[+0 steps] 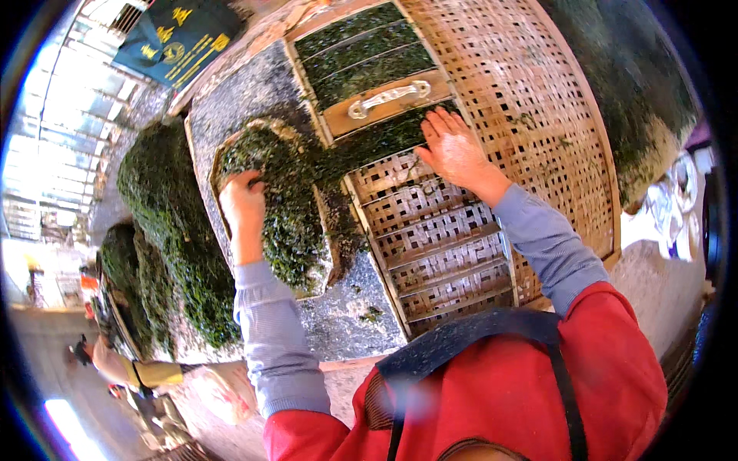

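Observation:
My left hand [244, 201] is closed over the left part of a heap of dark green leafy shreds [288, 230], a dark bit showing at its fingertips. That heap fills a shallow, many-sided tray [332, 253]. My right hand [453, 150] lies spread, fingers stretched out, at the right edge of a slatted wooden frame [380, 276]. Its fingertips touch a strip of green shreds [384, 146] packed in one slot. Just beyond, a wooden board with a white handle [390, 98] lies across the frame. Farther slots hold flattened green shreds [369, 58]; the nearer slots show bare woven backing.
A large woven bamboo panel [530, 131] lies under and right of the frame. Big green heaps [173, 230] stand left of the speckled worktop [246, 84], another [623, 69] at far right. A dark green printed bag [177, 42] is at far left. Another person [115, 361] is at lower left.

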